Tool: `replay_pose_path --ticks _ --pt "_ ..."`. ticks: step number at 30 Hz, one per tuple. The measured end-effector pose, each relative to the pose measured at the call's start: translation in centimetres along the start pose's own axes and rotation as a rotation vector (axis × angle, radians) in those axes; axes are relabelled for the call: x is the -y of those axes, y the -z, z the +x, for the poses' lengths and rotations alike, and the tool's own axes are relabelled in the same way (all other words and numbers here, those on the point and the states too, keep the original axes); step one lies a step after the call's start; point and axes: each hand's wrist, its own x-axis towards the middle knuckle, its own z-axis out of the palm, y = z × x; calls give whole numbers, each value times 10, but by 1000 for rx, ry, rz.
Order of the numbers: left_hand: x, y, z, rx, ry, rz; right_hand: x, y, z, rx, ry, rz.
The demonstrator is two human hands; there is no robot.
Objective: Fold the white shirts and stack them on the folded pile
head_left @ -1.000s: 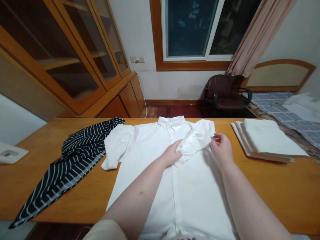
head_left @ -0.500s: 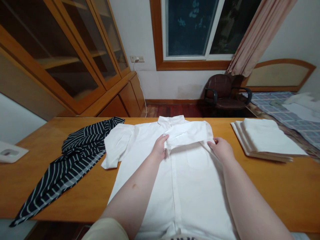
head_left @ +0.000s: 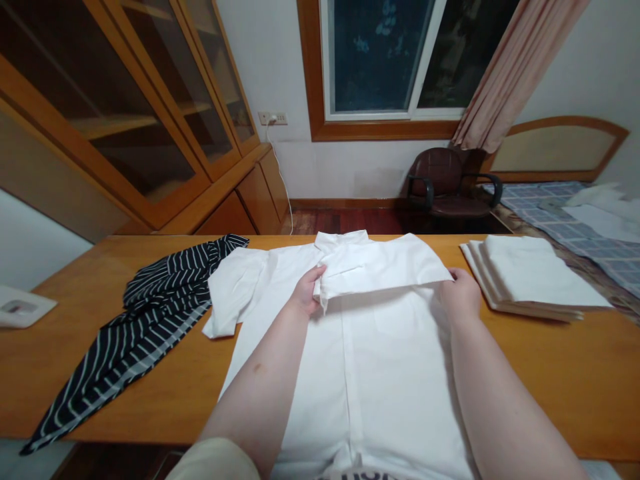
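White shirt (head_left: 385,360), one, in two hands (head_left: 304,293) (head_left: 461,295)

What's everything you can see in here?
Table: 1, brown, foreground
White shirt: 1, white, spread across table's middle
Striped garment: 1, black and white, table's left
Folded cloth stack: 1, white, table's right
Unclear object: 1, white, table's left edge
Cabinet: 1, brown, back left
Window: 1, dark panes, back wall
Curtain: 1, pink, window's right side
Wall sockets: one group, pale, left of window
Cable: 1, white, hanging from sockets
Chair: 1, dark brown, behind table
Bed: 1, blue-grey checked cover, far right
Pale bundle: 1, whitish, on bed
Person's sleeve: 1, pale, bottom left
Left hand: 1, bare, holding shirt's folded-over part, left end
Right hand: 1, bare, holding its right end
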Motion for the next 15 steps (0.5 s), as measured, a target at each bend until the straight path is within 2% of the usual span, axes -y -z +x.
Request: replay_pose_path --ticks 3,6,8,11,13,15 --pt "-14 12 -4 46 21 80 -6 8 3 -124 -29 37" --pt "-24 25 -5 101 96 167 -13 10 9 -121 -65 11" --pt "-26 31 -4 87 155 269 -16 8 14 -56 -88 -44" --pt "-26 37 -1 -22 218 486 -19 4 20 116 -92 -161" --pt "-25 38 1 -81 215 634 -19 3 23 227 -69 -213" --pt "-22 38 2 -95 174 735 -19 2 24 272 -53 -220"
